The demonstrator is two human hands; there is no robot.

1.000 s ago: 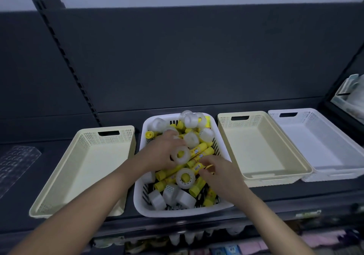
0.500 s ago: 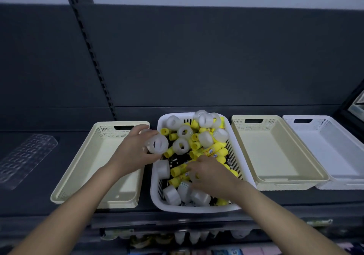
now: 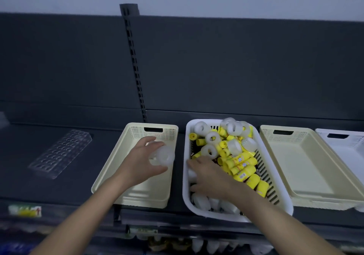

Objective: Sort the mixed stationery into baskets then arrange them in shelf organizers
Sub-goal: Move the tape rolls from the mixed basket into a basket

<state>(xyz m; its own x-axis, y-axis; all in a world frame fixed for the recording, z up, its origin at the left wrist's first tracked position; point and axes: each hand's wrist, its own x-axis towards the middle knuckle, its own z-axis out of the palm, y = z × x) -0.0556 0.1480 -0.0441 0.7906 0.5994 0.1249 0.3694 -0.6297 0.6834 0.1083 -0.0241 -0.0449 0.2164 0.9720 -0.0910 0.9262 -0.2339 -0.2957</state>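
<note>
Your left hand, with the clear dimpled organizer lying flat on the shelf well off to its left, is curled round a translucent tape roll. It holds the roll above the left cream basket, whose floor directly under your palm looks bare. The roll is probably light and stiff, but its smooth wound face could slip. Take it across the outer rim with thumb against fingers, or hook a finger through the core.

To the right of that hand sits the white slotted basket with the mixed pile. Your right hand is down in its near left part, fingers spread over more white rolls. I cannot tell whether it has one gripped or only rests there.

Just right of those fingers lie the yellow glue sticks, heaped and crossing. They look hard, round and likely to roll, so pinch each at mid-barrel rather than at the cap.

Further right stand a second cream basket and a white basket, with nothing visible inside either.
</note>
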